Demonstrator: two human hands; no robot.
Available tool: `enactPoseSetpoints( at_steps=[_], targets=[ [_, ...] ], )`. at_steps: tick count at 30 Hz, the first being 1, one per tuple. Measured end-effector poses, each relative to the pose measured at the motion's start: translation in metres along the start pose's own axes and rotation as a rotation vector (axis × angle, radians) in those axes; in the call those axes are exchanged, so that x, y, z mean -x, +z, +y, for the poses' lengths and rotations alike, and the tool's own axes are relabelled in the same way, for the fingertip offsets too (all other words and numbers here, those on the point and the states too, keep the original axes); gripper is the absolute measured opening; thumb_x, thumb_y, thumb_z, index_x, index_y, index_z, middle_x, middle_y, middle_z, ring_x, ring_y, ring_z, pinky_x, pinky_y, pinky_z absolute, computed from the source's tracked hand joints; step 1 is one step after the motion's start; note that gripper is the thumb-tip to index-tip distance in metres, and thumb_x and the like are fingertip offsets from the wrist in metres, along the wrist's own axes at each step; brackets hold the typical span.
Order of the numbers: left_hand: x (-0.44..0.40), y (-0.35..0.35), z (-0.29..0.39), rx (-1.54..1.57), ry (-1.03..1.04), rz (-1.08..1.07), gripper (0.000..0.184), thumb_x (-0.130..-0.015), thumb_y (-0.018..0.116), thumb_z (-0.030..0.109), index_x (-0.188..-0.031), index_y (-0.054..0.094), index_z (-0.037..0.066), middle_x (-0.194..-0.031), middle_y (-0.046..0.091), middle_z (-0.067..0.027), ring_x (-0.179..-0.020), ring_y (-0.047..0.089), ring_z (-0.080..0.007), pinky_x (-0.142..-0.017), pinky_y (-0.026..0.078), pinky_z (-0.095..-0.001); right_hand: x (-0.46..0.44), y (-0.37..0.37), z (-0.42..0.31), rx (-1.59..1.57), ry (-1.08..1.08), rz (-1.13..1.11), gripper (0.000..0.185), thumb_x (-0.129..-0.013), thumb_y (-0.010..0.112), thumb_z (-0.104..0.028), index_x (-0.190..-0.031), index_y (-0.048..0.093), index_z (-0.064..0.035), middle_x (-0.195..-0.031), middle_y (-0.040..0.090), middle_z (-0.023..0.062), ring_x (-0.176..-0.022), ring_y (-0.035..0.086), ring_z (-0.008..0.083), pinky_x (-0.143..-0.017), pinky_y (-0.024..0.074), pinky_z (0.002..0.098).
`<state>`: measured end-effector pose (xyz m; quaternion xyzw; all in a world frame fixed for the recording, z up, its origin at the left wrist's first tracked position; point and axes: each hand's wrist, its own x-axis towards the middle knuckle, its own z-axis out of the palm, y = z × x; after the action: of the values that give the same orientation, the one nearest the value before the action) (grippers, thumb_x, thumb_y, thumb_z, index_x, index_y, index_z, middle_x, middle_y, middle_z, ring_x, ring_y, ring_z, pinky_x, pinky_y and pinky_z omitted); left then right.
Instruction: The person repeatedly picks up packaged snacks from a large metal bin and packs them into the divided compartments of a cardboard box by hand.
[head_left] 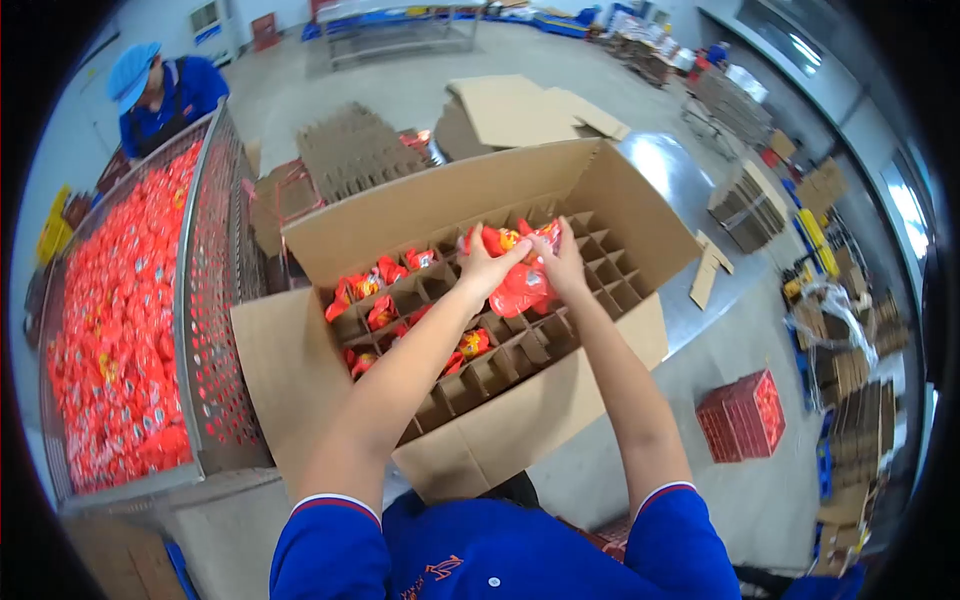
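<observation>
Both my hands are over a large open cardboard box (430, 212) fitted with a grid of cardboard dividers (492, 372). My left hand (490, 268) has its fingers curled round shiny red wrapped packets (520, 288) with yellow print. My right hand (562, 262) grips the same cluster from the other side; how many packets each hand holds I cannot tell. More red packets (382, 312) sit in cells on the left part of the grid. Some cells at the right and front show bare cardboard.
Left of the box stands a perforated metal bin (215, 300) heaped with red packets (120, 340). A person in a blue cap (133, 75) is behind it. Stacked dividers (365, 150) and flat cardboard (510, 110) lie beyond the box. A red crate (735, 420) is on the floor at right.
</observation>
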<state>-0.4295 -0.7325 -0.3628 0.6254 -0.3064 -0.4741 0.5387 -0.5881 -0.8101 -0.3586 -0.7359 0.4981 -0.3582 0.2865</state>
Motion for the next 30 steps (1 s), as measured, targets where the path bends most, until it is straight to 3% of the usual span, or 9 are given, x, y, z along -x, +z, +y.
enactPoseSetpoints(
  at_steps=[2,5,8,11,17,20,26,28,30],
  targets=[
    [0.023,0.001,-0.002,-0.203,0.184,0.135,0.124,-0.071,0.079,0.065,-0.160,0.011,0.014,-0.157,0.003,-0.0384,-0.145,0.020,-0.0515,-0.116,0.029,-0.0546,-0.006,-0.009,-0.014,0.242,-0.005,-0.129,0.094,-0.085,0.060,-0.067,-0.153,0.033,-0.0084,-0.144,0.049,0.0228,-0.133,0.048,0.0397,-0.107,0.0380,0.0525],
    [0.095,0.012,0.000,-0.466,0.244,0.311,0.111,-0.080,0.079,0.049,-0.159,0.011,0.009,-0.156,0.001,-0.0415,-0.141,0.016,-0.0603,-0.114,0.023,-0.0628,-0.013,0.000,-0.003,0.600,-0.180,-0.098,0.080,-0.085,0.060,-0.068,-0.147,0.045,-0.0186,-0.147,0.045,0.0198,-0.131,0.045,0.0416,-0.103,0.0377,0.0591],
    [0.164,0.030,-0.037,-0.696,0.611,0.418,0.084,-0.083,0.077,0.033,-0.153,0.034,0.013,-0.157,0.015,-0.0328,-0.138,0.030,-0.0495,-0.112,0.027,-0.0562,-0.014,0.004,0.017,0.473,-0.383,-0.032,0.065,-0.088,0.064,-0.057,-0.138,0.056,-0.0176,-0.145,0.045,0.0206,-0.132,0.042,0.0390,-0.105,0.0356,0.0559],
    [0.215,0.037,-0.074,-0.893,0.704,0.355,0.055,-0.079,0.079,0.028,-0.129,0.061,0.015,-0.149,0.039,-0.0201,-0.130,0.041,-0.0392,-0.108,0.034,-0.0505,-0.010,-0.002,0.029,0.347,-0.492,-0.044,0.051,-0.089,0.070,-0.043,-0.132,0.061,-0.0170,-0.140,0.050,0.0157,-0.128,0.045,0.0352,-0.104,0.0351,0.0523],
    [0.219,0.032,-0.121,-1.262,0.978,0.389,0.043,-0.079,0.077,0.023,-0.119,0.064,0.023,-0.132,0.055,-0.0044,-0.117,0.053,-0.0235,-0.096,0.043,-0.0412,0.020,-0.078,0.030,-0.016,-0.521,-0.181,0.027,-0.085,0.076,-0.016,-0.109,0.070,-0.0058,-0.105,0.065,0.0093,-0.100,0.059,0.0278,-0.085,0.0467,0.0391],
    [0.223,0.031,-0.120,-1.209,0.986,0.403,0.035,-0.085,0.070,0.024,-0.119,0.063,0.022,-0.135,0.057,-0.0019,-0.118,0.054,-0.0203,-0.096,0.043,-0.0383,0.053,-0.100,0.019,0.177,-0.583,-0.482,0.038,-0.083,0.077,-0.021,-0.116,0.066,-0.0044,-0.111,0.061,0.0139,-0.106,0.057,0.0334,-0.089,0.0485,0.0432],
    [0.235,0.027,-0.111,-0.945,0.969,0.370,0.035,-0.074,0.075,0.006,-0.107,0.067,0.016,-0.129,0.057,-0.0071,-0.108,0.060,-0.0250,-0.088,0.050,-0.0400,0.092,-0.093,0.023,0.310,-0.502,-0.542,0.053,-0.079,0.082,-0.025,-0.118,0.057,-0.0004,-0.119,0.060,0.0156,-0.114,0.054,0.0371,-0.097,0.0463,0.0458],
    [0.241,0.023,-0.095,-0.515,0.677,0.374,0.031,-0.078,0.073,0.001,-0.107,0.066,0.011,-0.130,0.057,-0.0104,-0.101,0.064,-0.0286,-0.087,0.053,-0.0392,0.101,-0.095,0.023,0.293,-0.468,-0.544,0.051,-0.077,0.084,-0.022,-0.112,0.056,-0.0001,-0.115,0.060,0.0155,-0.105,0.058,0.0347,-0.090,0.0491,0.0437],
    [0.239,-0.001,-0.063,-0.650,0.698,0.443,0.023,-0.082,0.070,0.001,-0.103,0.066,0.008,-0.116,0.064,-0.0121,-0.095,0.067,-0.0288,-0.083,0.056,-0.0378,0.108,-0.091,0.036,-0.201,-0.245,-0.501,0.053,-0.074,0.087,-0.019,-0.112,0.056,-0.0003,-0.109,0.061,0.0155,-0.094,0.061,0.0319,-0.080,0.0517,0.0407]
  ],
)
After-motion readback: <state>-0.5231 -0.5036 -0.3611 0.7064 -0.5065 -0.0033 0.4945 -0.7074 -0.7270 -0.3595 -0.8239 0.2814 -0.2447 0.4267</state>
